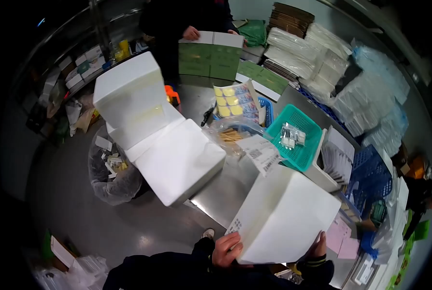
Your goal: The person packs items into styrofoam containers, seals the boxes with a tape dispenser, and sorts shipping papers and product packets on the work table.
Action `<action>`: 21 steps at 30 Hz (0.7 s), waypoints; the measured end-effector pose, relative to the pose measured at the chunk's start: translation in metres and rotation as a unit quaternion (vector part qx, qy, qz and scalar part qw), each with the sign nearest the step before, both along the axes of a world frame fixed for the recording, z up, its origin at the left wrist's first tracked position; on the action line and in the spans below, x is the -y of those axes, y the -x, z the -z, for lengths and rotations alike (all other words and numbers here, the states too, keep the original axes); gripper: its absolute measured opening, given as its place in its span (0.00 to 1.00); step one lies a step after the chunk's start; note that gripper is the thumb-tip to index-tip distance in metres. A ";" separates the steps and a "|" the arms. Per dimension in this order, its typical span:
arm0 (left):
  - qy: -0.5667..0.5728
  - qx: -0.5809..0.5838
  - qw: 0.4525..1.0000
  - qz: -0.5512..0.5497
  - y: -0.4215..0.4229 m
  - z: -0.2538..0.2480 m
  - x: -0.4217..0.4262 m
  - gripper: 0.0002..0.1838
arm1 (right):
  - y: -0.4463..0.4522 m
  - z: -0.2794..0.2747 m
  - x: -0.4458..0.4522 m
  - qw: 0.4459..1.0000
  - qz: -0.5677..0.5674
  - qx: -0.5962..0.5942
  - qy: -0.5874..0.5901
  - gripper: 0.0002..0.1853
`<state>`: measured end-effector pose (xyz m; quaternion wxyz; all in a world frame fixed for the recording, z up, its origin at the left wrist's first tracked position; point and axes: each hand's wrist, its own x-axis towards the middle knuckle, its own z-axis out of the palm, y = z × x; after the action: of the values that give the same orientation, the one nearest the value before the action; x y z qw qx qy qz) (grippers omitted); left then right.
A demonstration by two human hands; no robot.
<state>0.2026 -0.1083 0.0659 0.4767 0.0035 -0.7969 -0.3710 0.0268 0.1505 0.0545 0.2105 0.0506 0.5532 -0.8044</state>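
Note:
A white foam box (295, 208) is tilted close in front of me at the table's near edge. My left hand (227, 250) grips its lower left side, fingers curled over the edge beside a small printed mark. On the opposite side, my right hand (318, 245) presses against the lower right edge, with part of its fingers hidden by the box. A paper sheet with printed labels (261, 152) lies just beyond the box and partly overlaps a clear bag of wooden sticks (231, 135). To the left, more white foam boxes (182, 162) are piled on the table.
Across the table a person's hand (191, 33) holds green-and-white cardboard (208, 58). A teal basket (286, 116) contains small packets. Yellow sticker sheets (237, 101) lie behind. At right are a blue basket (373, 171) and plastic-wrapped stacks (322, 53). A lined bin (112, 186) stands on the floor.

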 end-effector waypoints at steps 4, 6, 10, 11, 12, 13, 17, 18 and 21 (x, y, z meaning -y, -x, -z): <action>-0.006 0.018 0.989 -0.145 -0.028 -0.003 0.018 0.39 | 0.076 -0.045 0.085 0.953 -0.138 -0.240 -0.121 0.20; -0.037 0.027 0.977 -0.211 -0.048 0.004 0.024 0.39 | 0.082 -0.087 0.162 0.909 -0.229 -0.312 -0.157 0.22; -0.158 0.102 0.961 -0.200 -0.106 0.033 0.045 0.42 | 0.068 -0.111 0.301 0.821 -0.400 -0.389 -0.121 0.29; -0.319 0.138 0.915 -0.203 -0.110 0.031 0.044 0.45 | 0.063 -0.112 0.328 0.795 -0.428 -0.409 -0.133 0.28; -0.317 0.138 0.916 -0.202 -0.113 0.024 0.046 0.45 | 0.058 -0.112 0.355 0.767 -0.454 -0.430 -0.144 0.28; -0.252 0.221 0.895 -0.293 -0.115 0.017 0.048 0.40 | 0.053 -0.116 0.376 0.753 -0.494 -0.410 -0.148 0.28; -0.049 0.211 0.853 -0.476 -0.096 0.027 0.061 0.30 | 0.062 -0.102 0.444 0.710 -0.540 -0.365 -0.266 0.34; -0.198 0.064 0.925 -0.317 -0.089 0.039 0.074 0.40 | 0.066 -0.100 0.458 0.694 -0.531 -0.378 -0.306 0.34; -0.231 0.135 0.930 -0.251 -0.074 0.045 0.101 0.39 | 0.084 -0.064 0.470 0.698 -0.460 -0.444 -0.321 0.33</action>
<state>0.2763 -0.2089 0.0205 0.4285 0.3632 -0.7193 -0.4088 -0.0568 -0.3200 0.1183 0.2550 -0.5088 0.7616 -0.3098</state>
